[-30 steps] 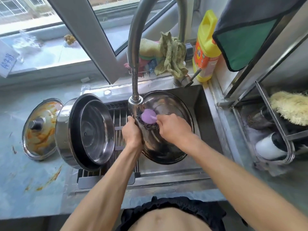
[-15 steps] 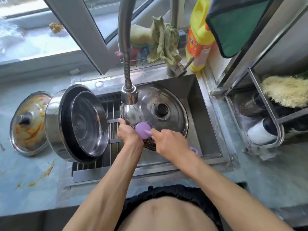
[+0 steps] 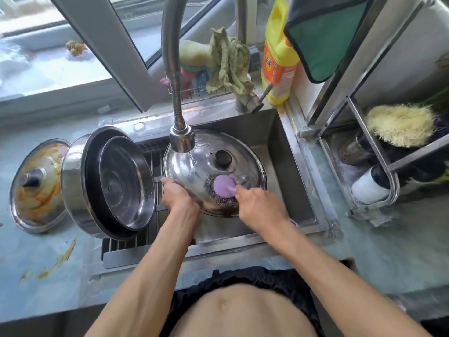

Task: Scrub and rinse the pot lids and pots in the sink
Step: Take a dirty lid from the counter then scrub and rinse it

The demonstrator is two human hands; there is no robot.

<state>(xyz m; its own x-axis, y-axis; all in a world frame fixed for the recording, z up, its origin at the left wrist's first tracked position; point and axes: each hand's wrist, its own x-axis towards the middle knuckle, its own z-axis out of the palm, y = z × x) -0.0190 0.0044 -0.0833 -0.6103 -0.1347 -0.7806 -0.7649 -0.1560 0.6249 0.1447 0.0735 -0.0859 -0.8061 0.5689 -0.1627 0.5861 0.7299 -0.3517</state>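
- Round stainless steel pot lid with a black knob (image 3: 213, 171) is sitting in the steel sink (image 3: 286, 152), knob side up, tilted so the near edge drops toward the person. Water from the bendy chrome faucet (image 3: 181, 139) lands on the far-left part of it.
- Left hand (image 3: 178, 194) grips the lid's near-left rim, fingers curled around the edge, basically pinning it in place.
- Right hand (image 3: 261, 206) has its fingers closed on the handle of a purple-backed steel wool scrubber (image 3: 223, 189), which is pressed against the near part of the lid, just in front of the knob.
- The bit that matters: the unscrubbed stretch looks to be up and away from the right hand's fingers, past the knob toward the faucet. So I'd guess the scrubber goes forward, and the right hand is the one positioned for it while the left keeps the rim steady.
- Still waiting: a shiny steel pot on its side with a pan nested inside (image 3: 107, 183) on the drain rack, and a second lid smeared with orange sauce (image 3: 38, 188) on the counter to the left.
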